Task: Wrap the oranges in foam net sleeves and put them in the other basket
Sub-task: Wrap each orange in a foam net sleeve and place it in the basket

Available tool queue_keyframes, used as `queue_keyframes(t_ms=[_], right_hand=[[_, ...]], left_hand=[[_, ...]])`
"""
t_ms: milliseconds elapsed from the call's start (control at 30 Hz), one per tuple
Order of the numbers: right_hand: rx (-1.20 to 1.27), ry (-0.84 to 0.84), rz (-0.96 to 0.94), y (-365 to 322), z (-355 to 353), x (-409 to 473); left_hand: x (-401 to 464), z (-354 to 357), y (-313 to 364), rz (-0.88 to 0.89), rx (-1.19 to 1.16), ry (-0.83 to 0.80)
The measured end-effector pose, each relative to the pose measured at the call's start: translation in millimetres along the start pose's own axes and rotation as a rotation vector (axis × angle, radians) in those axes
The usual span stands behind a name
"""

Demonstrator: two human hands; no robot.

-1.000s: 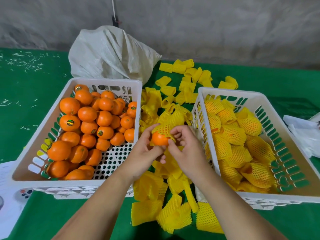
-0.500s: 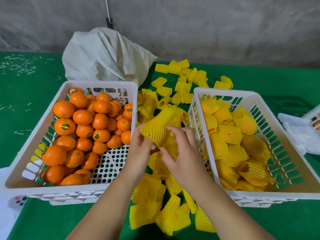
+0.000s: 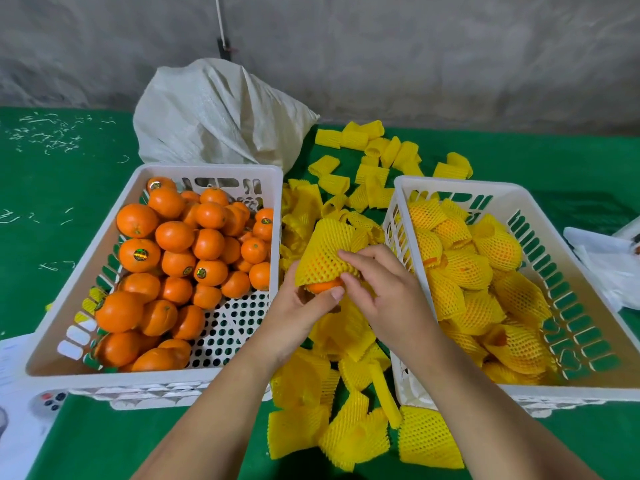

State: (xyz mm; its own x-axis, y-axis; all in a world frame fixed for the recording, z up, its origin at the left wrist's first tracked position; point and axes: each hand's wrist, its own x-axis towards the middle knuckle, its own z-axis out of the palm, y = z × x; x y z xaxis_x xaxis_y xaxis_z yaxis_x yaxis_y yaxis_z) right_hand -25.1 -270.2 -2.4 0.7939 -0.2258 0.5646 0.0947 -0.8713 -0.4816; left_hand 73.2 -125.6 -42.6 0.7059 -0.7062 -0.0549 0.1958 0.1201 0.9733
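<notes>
I hold one round orange fruit (image 3: 323, 286) between the two baskets, above the loose heap of flat yellow foam net sleeves (image 3: 349, 424) lying on the green surface (image 3: 69, 188). My left hand (image 3: 304, 306) cups the fruit from below, thumb curled against its bare lower edge. My right hand (image 3: 381, 285) pinches the stretched yellow foam net sleeve (image 3: 325, 254) that covers most of the fruit, fingers curled over its side. Only a sliver of orange peel shows under the sleeve's rim, so I judge the wrapping nearly done.

The fruit looks firm and fairly weighty for its size, its skin smooth, so it is best carried from underneath. The sleeve is light, soft and springy; I expect it to creep back unless I grip it by the rim and draw it evenly past the widest part. Pulling hard at one strand could tear the mesh.

The white plastic basket of bare oranges (image 3: 207, 169) sits to my left. The other white plastic basket (image 3: 460, 183), on my right, holds the wrapped ones, and this one goes there.
</notes>
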Motion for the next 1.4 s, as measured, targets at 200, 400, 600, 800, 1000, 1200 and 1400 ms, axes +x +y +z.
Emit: queue_keyframes(t_ms=[200,400,600,800,1000,1200,1400], right_hand=[[-0.085,0.093,-0.016,-13,4,-7],[-0.056,0.015,0.067,-21,10,-17],[-0.051,0.050,0.125,-11,11,-14],[0.081,0.002,0.011,-18,15,-23],[0.654,0.059,0.761,-19,10,-7],[0.648,-0.067,0.901,-15,36,-3],[0.622,0.168,1.011,45,5,2]], left_hand=[[5,4,-3,0.069,-0.018,0.094],[7,5,-8,0.040,0.045,0.173],[7,8,-6,-0.030,-0.045,0.077],[11,3,-13,0.055,0.043,0.147],[9,2,-18,0.151,0.354,0.124],[2,0,-19,0.161,0.481,-0.076],[-6,-10,-7,0.148,0.307,-0.028]])
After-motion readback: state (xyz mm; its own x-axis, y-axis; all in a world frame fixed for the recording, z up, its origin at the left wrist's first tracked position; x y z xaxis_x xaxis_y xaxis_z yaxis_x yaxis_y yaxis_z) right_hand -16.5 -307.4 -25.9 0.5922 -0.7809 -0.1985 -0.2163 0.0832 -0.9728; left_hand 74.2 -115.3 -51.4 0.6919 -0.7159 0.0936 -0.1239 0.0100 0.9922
